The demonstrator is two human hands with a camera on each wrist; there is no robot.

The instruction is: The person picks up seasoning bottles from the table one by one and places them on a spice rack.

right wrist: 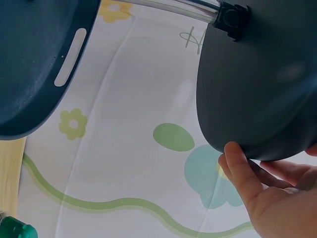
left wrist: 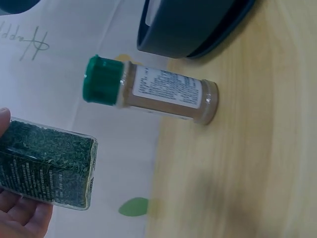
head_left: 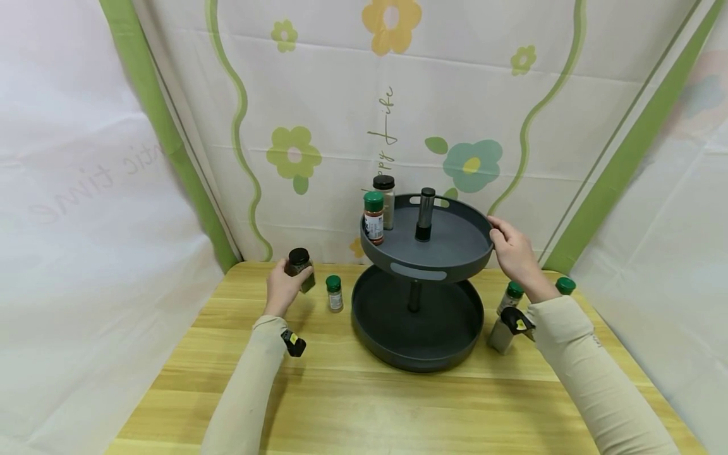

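My left hand (head_left: 280, 289) grips a clear spice jar (left wrist: 47, 163) with a black lid and green dried herbs inside, held above the table. Beside it stands a small green-capped spice shaker (head_left: 334, 297), upright, with a white label. My right hand (head_left: 514, 253) holds the right rim of the upper tray of a dark grey two-tier turntable (head_left: 461, 237), thumb and fingers at its edge. On that tray's left side stand a green-capped shaker (head_left: 373, 222) with reddish contents and a black-lidded jar (head_left: 389, 212). The lower tray (head_left: 387, 328) shows a bare floor around the post.
Right of the turntable, partly behind the right arm, are a green-capped shaker (head_left: 510, 298), another green cap (head_left: 565, 285) and a squarish jar (head_left: 500, 338). A flowered white curtain (head_left: 341, 82) hangs behind the wooden table (head_left: 364, 411).
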